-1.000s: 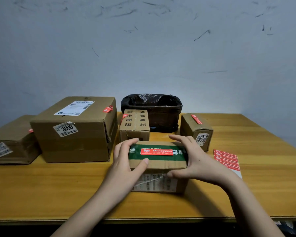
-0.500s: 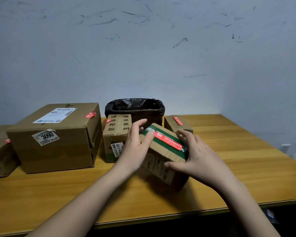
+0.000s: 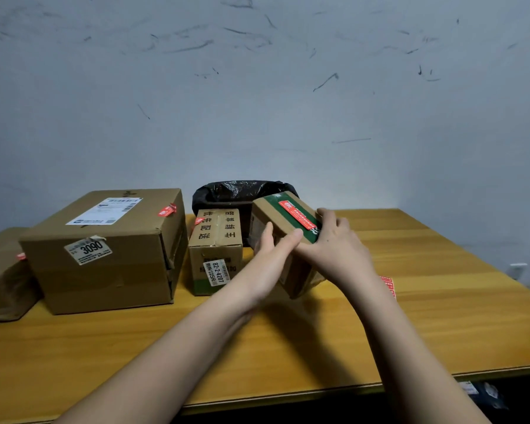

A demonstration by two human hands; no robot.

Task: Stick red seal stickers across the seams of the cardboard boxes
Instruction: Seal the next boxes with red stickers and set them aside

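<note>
My left hand [image 3: 271, 244] and right hand [image 3: 334, 249] both clasp the sealed box [image 3: 283, 223], tilted near the surface's [image 3: 441, 316] far edge.

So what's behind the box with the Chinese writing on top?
A black plastic bin bag lining a container sits behind the box. Only its crinkled rim shows; the box and the tilted box in both hands cover its lower part and inside.

Matt brown cardboard boxes [image 3: 104, 255] with paper labels [image 3: 88, 249] and glossy red stickers [image 3: 297, 217] sit on a smooth, lightly shiny wooden counter [image 3: 441, 316] before crinkled glossy black plastic [image 3: 242, 191] and a scuffed matt wall [image 3: 257, 102].
</note>
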